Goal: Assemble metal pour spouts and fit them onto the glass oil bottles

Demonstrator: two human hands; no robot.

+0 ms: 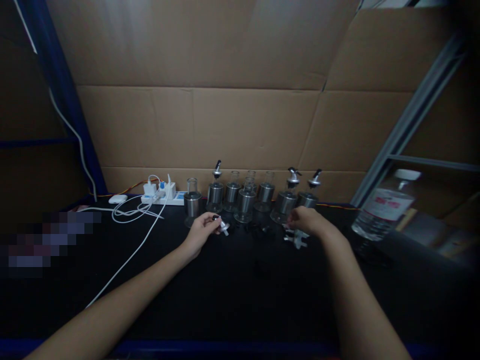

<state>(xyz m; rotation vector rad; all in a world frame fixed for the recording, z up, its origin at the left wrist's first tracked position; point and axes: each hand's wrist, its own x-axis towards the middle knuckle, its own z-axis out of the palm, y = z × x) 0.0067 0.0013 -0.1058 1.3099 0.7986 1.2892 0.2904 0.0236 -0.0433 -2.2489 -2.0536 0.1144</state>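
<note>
My left hand (202, 231) is closed on a silver pourer top (224, 226), its pale end pointing down and right. At the right, my right hand (303, 220) hangs over a small pile of pale stopper parts (297, 238); its fingertips are bent down and what they hold, if anything, is hidden. Behind the hands stand several glass bottles with steel sleeves, among them an open-necked one (192, 204) at the left and one in the middle (245, 202). Three bottles carry pourer tops, such as the one (217, 172) left of centre. Small dark parts (264, 229) lie between my hands.
A large clear water bottle (386, 207) stands at the right. A white power strip (176, 199) with plugs and looped white cable (140, 243) lies at the left of the black table (232, 300). Cardboard (232, 125) walls the back.
</note>
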